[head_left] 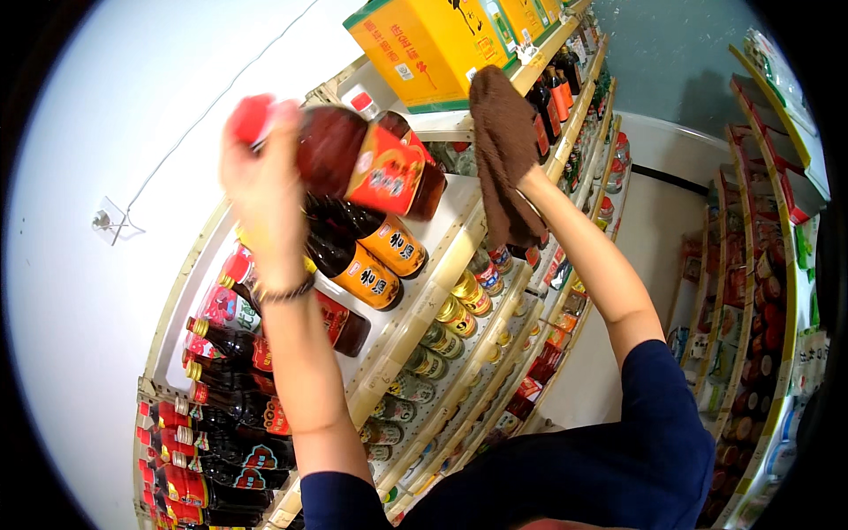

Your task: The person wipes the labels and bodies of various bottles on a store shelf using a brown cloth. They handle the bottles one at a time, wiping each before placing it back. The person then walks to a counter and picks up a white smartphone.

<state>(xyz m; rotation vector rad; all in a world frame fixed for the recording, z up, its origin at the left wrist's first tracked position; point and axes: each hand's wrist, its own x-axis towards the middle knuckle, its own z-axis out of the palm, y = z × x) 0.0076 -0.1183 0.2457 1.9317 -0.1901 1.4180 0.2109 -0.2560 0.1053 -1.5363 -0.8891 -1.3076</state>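
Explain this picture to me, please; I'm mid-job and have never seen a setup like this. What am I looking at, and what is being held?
There is no machine here, just a person's two bare arms. The one picture comes from a wide fisheye camera worn on the head, looking down, so straight shelves look bent and the rim is black. Picture left is the person's left.

The left hand holds a dark bottle with a red label near its red cap, tilted and slightly blurred. The right hand is mostly hidden by a brown cloth, so its grip cannot be seen.

On the shelf are bottles with orange labels. Yellow boxes sit higher up, and jars stand lower down.
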